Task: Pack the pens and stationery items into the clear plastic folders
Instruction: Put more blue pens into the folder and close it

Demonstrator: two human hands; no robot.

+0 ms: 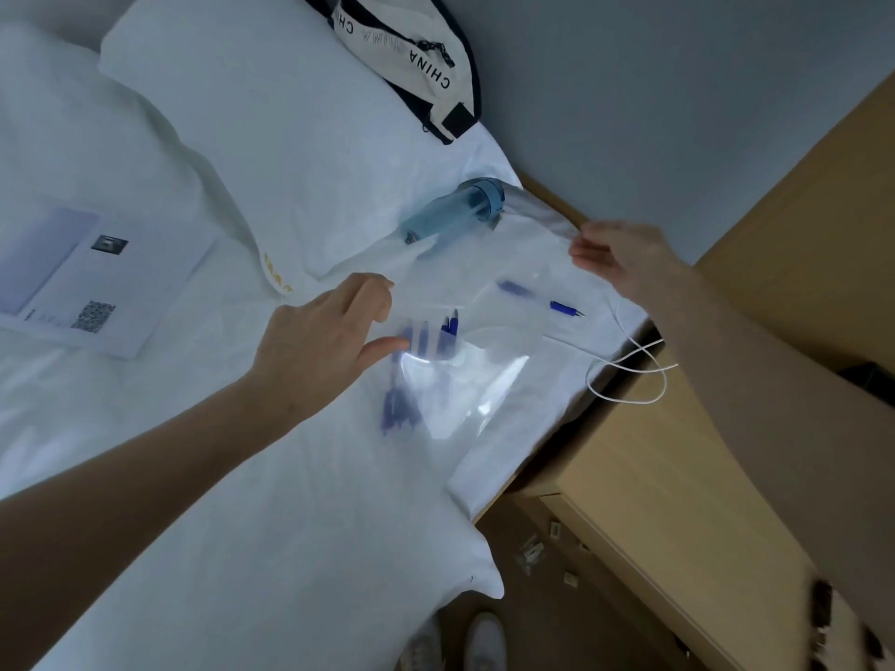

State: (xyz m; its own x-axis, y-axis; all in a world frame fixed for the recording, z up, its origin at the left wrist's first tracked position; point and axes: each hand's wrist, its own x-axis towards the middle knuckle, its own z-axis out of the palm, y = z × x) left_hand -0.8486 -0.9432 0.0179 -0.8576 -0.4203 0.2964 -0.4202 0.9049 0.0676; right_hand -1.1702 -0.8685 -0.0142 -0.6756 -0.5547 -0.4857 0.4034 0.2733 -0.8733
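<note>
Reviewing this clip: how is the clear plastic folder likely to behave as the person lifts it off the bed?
The clear plastic folder will probably flop: its glare patch looks curved, hinting at a thin, bendy sheet. It looks glossy, so it may slip between the left hand and right hand. The blue pens blurred around it seem loose and could slide or roll if it tilts.

My pens: blue, under a clear folder. My bottle: pale blue. Bedding white; bag cream, black lettering
</note>
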